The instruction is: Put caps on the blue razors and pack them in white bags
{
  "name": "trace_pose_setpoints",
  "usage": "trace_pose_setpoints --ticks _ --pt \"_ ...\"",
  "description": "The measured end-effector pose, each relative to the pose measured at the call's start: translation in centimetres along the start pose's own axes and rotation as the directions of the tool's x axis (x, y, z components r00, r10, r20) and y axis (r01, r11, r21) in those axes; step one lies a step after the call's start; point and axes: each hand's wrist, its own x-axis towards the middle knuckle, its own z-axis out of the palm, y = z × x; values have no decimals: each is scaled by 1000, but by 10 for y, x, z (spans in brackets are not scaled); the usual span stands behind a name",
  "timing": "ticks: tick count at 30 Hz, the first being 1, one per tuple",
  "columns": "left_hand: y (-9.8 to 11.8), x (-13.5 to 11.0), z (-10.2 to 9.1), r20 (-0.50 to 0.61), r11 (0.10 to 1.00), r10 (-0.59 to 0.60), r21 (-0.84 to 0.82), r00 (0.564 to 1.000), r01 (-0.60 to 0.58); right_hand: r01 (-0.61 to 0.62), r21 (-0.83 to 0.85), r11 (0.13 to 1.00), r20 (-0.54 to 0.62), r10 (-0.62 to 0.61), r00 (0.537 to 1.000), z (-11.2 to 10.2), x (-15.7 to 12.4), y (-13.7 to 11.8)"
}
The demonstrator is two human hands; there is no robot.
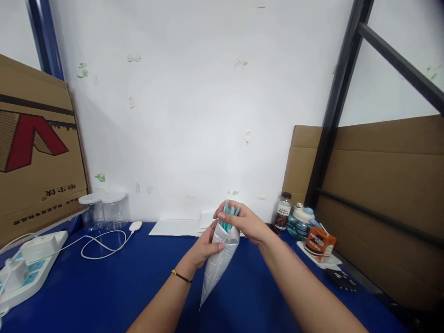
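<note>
Above the blue table, a white, crinkled, cone-shaped wrap point(219, 266) is held at a tilt, its pointed end down. My left hand point(204, 247) is closed around its upper left side, thumb across the front. Several thin teal sticks point(228, 218) stand out of the wrap's open top. My right hand point(244, 221) is closed at that opening, with its fingers around the sticks and its palm against the wrap's rim. The lower parts of the sticks are hidden inside, and I cannot tell what kind of sticks they are.
White sheets point(175, 226) lie on the blue table point(145, 286) by the wall. Left are two clear jars point(114, 212), a white cable point(104, 249) and a power strip point(45, 259). Right are a dark-capped bottle point(283, 212), a blue bottle point(301, 221) and an orange box point(319, 243).
</note>
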Motion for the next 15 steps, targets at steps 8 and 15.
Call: trace_pose_setpoints --ticks 8,15 --pt "-12 -12 -9 -41 980 2 -198 999 -10 75 -63 995 217 -59 974 -6 -2 -5" --pt "-6 -12 -12 95 985 35 -170 995 -18 238 -437 867 351 -80 933 -33 -1 -3"
